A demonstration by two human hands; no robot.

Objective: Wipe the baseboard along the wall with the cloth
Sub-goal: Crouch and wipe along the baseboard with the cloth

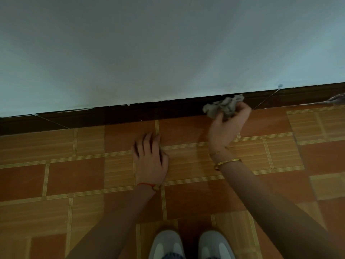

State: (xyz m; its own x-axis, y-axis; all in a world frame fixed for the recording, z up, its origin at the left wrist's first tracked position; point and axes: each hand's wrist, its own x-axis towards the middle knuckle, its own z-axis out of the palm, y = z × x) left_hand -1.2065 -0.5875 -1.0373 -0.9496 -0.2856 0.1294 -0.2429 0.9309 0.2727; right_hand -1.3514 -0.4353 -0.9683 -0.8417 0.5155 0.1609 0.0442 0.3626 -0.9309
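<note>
In the head view the right hand (228, 126) closes its fingers around the bunched grey cloth (224, 106), pressed against the dark baseboard (130, 113) under the wall (168, 53). The left hand (150, 157) rests flat with fingers spread on the tiled floor (74, 176). Best to keep the cloth firmly on the board and slide along its length, leaning on that braced hand.

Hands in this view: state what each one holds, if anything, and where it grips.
The right hand holds the grey cloth, bunched in its fingers. The left hand holds nothing.

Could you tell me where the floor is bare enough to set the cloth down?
Bare tiles lie left of the left hand below the baseboard, and between both hands. The right hand with the cloth crowds the baseboard; shoes fill the bottom.
</note>
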